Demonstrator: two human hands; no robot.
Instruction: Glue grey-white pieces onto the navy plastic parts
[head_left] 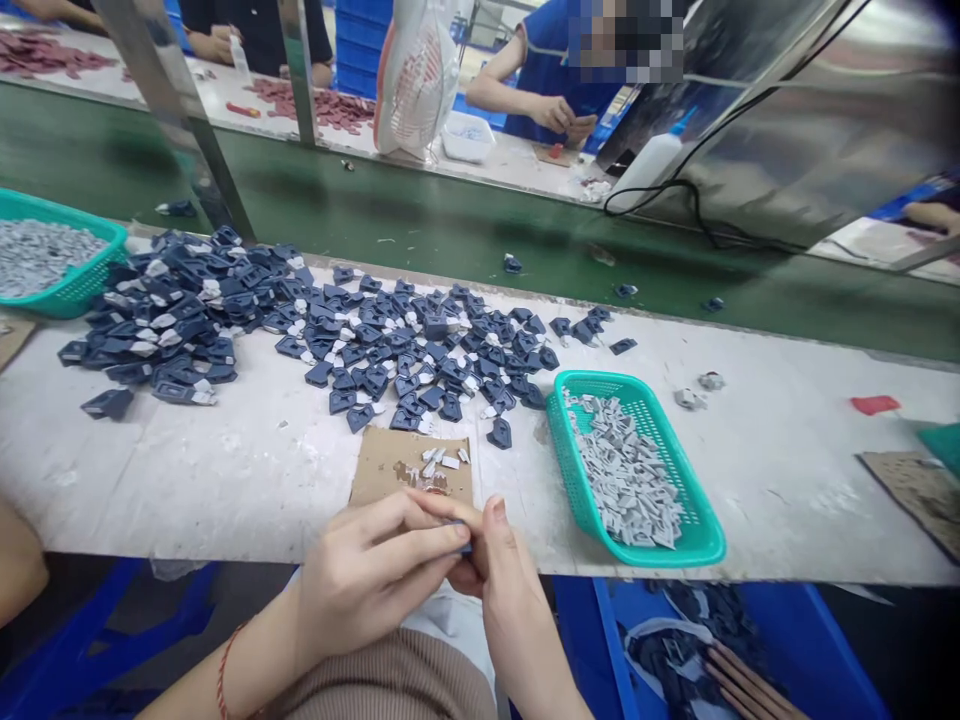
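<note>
Close together at the table's front edge, my left hand (367,565) and my right hand (510,590) hold a small dark blue plastic part (465,547) between them. Fingers cover most of it. My left fingers pinch it from the side; my right fingers curl around it with the thumb raised. Just beyond the hands lies a piece of brown cardboard (375,470) with a few small light grey pieces (450,462) on it. To the right stands a green basket (652,560) holding many grey plastic pieces (630,480).
A wide heap of dark blue parts (420,350) with whitish tips spreads behind the cardboard. Another green basket (97,285) stands at far left. A green belt (450,215) runs behind, with metal posts (180,110). A co-worker (555,70) works opposite. A blue crate (795,640) sits below right.
</note>
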